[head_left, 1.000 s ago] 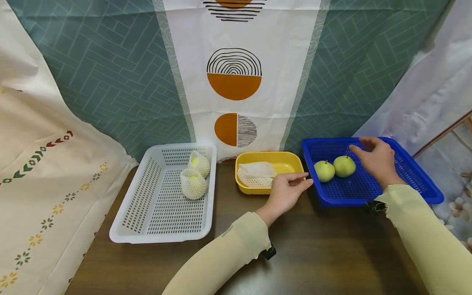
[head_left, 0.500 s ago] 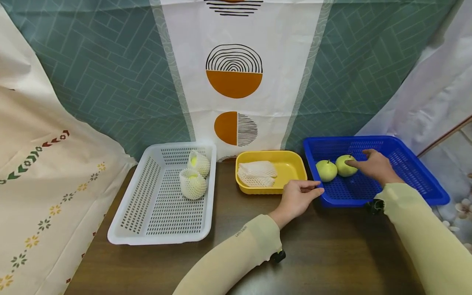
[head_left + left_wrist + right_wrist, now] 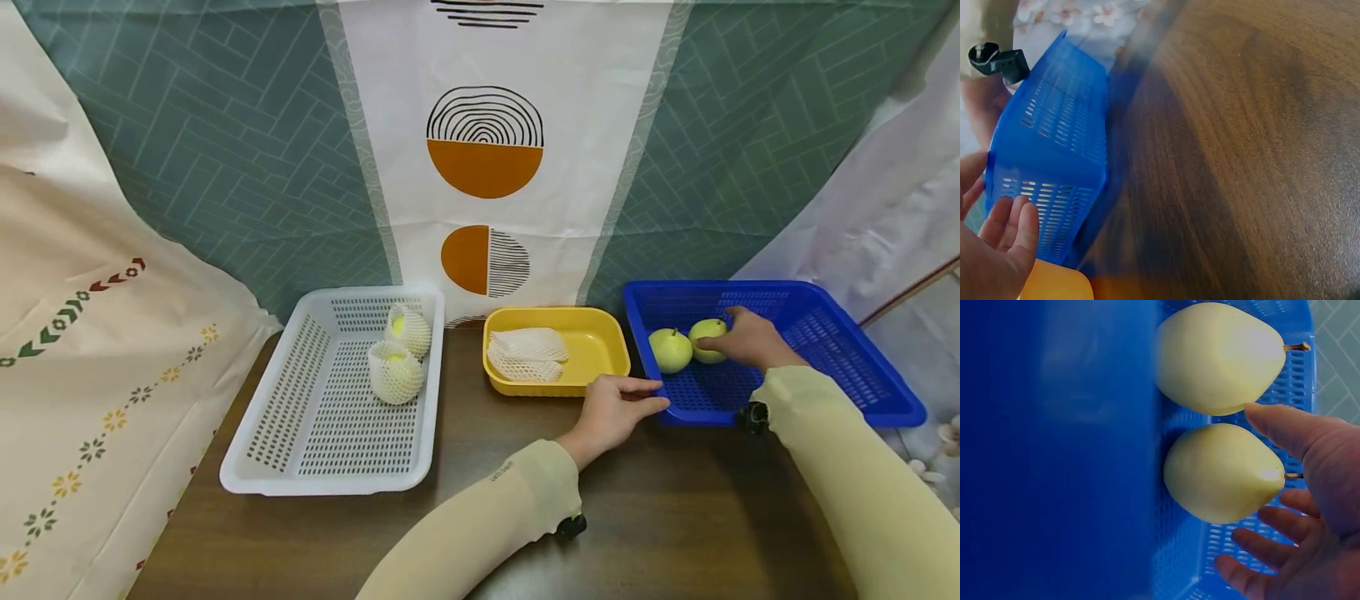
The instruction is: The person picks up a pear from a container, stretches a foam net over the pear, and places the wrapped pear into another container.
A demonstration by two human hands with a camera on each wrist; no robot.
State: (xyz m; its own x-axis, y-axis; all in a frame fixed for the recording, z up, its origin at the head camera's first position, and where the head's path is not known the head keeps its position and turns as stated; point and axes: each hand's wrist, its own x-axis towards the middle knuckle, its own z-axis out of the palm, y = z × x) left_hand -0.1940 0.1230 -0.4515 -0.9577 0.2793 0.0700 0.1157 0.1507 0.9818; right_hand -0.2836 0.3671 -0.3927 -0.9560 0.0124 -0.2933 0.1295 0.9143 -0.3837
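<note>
Two pale green pears, a left one [image 3: 671, 351] and a right one [image 3: 708, 340], sit side by side in the blue basket [image 3: 840, 358]. My right hand [image 3: 750, 337] reaches around the right pear. In the right wrist view its thumb [image 3: 1279, 425] lies between the two pears, while the other fingers spread beside the right pear [image 3: 1225, 475]. A gap shows between those fingers and the fruit. At the basket's front left corner my left hand [image 3: 615, 412] pinches the rim, its other fingers [image 3: 1022, 234] bent outside the perforated wall.
A yellow tray [image 3: 603, 346] holds white foam net sleeves [image 3: 527, 354]. Farther left, a white basket [image 3: 322, 483] holds two pears in foam nets [image 3: 396, 372]. All stand on a dark wooden table [image 3: 510, 425] before a hanging curtain [image 3: 240, 167].
My right hand has come down from above the blue basket to the right pear. The left hand has stayed by the basket's rim. The head view has shifted slightly.
</note>
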